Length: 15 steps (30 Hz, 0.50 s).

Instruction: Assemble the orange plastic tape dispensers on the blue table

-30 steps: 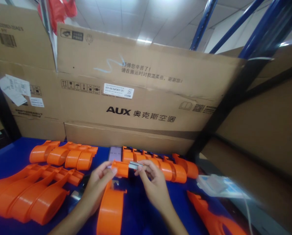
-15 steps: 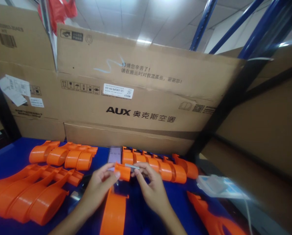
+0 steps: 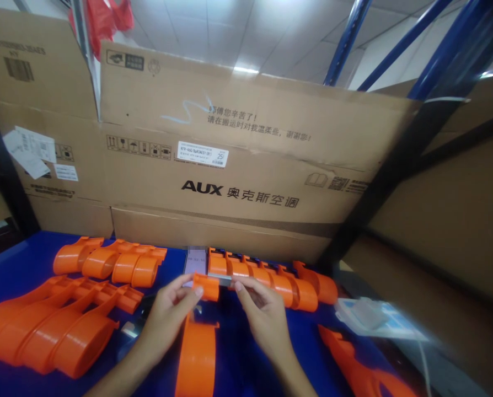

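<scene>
My left hand [image 3: 167, 314] pinches the top end of an orange plastic part [image 3: 199, 336] that stands upright over the blue table [image 3: 23, 259]. My right hand [image 3: 263, 311] has its fingers closed on a small silver metal strip [image 3: 225, 279], whose left end meets the orange part's top. Rows of the same orange parts lie around the hands: one row [image 3: 271, 278] just behind them, another row [image 3: 110, 264] at the back left, and a stack [image 3: 52, 331] at the left.
Big cardboard boxes [image 3: 238, 165] stand along the back of the table. A phone [image 3: 196, 259] lies behind the hands. A white-and-blue packet [image 3: 374, 320] rests at the right, next to another orange part [image 3: 354, 364]. Blue rack posts [image 3: 346, 38] rise at the upper right.
Both hands stay at the orange part's top. The silver strip has slid further into it, leaving less showing. The view shifted slightly.
</scene>
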Available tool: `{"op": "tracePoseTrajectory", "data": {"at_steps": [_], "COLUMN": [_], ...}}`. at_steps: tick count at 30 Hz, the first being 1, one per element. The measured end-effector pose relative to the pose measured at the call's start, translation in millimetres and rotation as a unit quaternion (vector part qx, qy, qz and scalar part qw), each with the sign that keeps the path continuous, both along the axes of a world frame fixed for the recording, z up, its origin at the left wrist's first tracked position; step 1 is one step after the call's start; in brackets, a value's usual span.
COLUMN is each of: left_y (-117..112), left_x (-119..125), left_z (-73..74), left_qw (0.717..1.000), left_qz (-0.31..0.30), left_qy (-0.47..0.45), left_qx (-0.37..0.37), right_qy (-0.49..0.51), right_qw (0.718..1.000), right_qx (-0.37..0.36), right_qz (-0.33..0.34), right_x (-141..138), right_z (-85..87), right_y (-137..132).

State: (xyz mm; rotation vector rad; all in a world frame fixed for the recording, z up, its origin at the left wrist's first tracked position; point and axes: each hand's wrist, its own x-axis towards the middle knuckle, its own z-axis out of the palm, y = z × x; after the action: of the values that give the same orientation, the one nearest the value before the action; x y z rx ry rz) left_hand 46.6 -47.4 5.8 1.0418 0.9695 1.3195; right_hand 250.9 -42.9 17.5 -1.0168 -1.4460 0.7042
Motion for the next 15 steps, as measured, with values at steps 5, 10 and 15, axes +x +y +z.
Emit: {"op": "tracePoseTrajectory", "data": {"at_steps": [5, 10, 15], "left_y": [-1, -1, 0], "left_x": [-2, -2, -2], "left_z": [1.9, 2.6, 8.0], "left_qw": [1.0, 0.998, 0.999], "left_qz": [0.001, -0.015, -0.049], "left_qy": [0.022, 0.047, 0.011], "left_qx": [0.019, 0.038, 0.005], "right_qy": [-0.014, -0.067, -0.1], "right_qw": [0.999, 0.996, 0.992], "right_qx": [0.026, 0.019, 0.029], "right_qz": [0.032, 0.058, 0.071], "right_x": [-5, -11, -13], "right_z": [4.3, 6.0, 7.2], "right_y": [-4, -10, -10]}}
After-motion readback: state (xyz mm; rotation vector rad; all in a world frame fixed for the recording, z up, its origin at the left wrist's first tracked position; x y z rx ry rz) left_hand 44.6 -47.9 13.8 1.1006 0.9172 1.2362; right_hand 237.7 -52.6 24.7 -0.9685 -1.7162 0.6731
